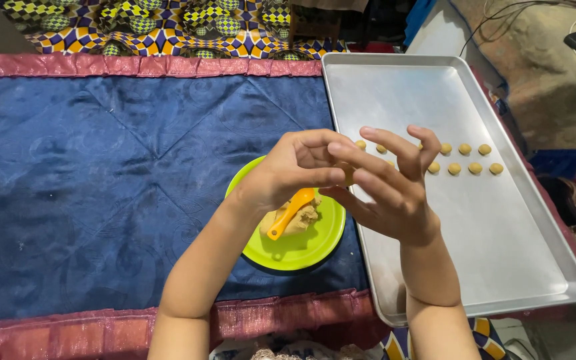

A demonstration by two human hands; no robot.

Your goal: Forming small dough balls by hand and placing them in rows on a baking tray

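While both hands meet above the bowl, the scene reads as follows.

Left hand: left hand (pixel 295 170) is curled, its fingertips pinching a small bit of dough (pixel 348 175) against the other palm.
Right hand: right hand (pixel 391 190) is spread flat, palm up, fingers loose, cradling that bit from below.
Dough supply: tan lump of dough (pixel 301 219) sits in a green bowl (pixel 315 243) on the blue cloth (pixel 101 167), with an orange spoon (pixel 291 212) resting on it.
Tray: metal tray (pixel 501 253) lies just right of the bowl, holding two short rows of dough balls (pixel 465 149) near its far end.
Step in hand: by my judgement, rolling one piece into a ball between the hands.
Next move calls for: likely a gentle set-down beside the existing rows, without squashing the ball or touching its neighbours.
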